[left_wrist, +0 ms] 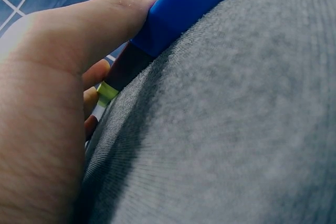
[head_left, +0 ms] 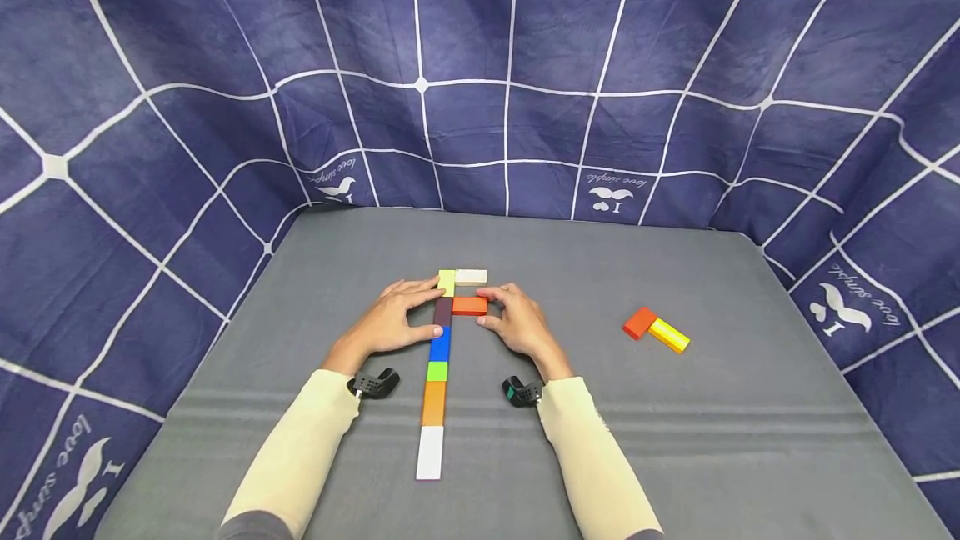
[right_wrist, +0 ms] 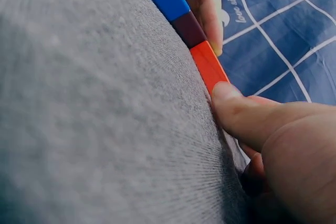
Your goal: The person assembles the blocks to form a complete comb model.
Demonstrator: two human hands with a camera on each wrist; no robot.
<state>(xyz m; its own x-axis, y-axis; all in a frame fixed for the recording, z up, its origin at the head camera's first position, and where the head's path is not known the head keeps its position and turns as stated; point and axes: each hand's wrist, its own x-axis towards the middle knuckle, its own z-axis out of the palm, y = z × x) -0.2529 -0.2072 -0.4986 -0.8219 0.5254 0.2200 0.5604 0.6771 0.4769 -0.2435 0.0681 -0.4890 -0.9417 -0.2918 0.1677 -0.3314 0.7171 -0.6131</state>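
Observation:
My left hand point(head_left: 390, 323) lies along the left side of a row of blocks. Its thumb touches the blue block point(head_left: 440, 345), while its extended fingers reach the dark maroon block point(head_left: 443, 315) and the yellow-green block point(head_left: 447, 280). A red-orange block point(head_left: 470, 306) sits crosswise against the maroon block's right side. With thumb and fingers, my right hand point(head_left: 519, 322) pinches that block's right end; the right wrist view shows the thumb point(right_wrist: 228, 98) on it. A cream block point(head_left: 471, 277) lies beside the yellow-green one.
Toward me the row continues with a green block point(head_left: 437, 371), an orange block point(head_left: 433, 402) and a white block point(head_left: 430, 452). Off to the right, a red block point(head_left: 640, 322) touches a yellow block point(head_left: 669, 335). Blue gridded cloth point(head_left: 465, 132) surrounds the grey table point(head_left: 720, 440).

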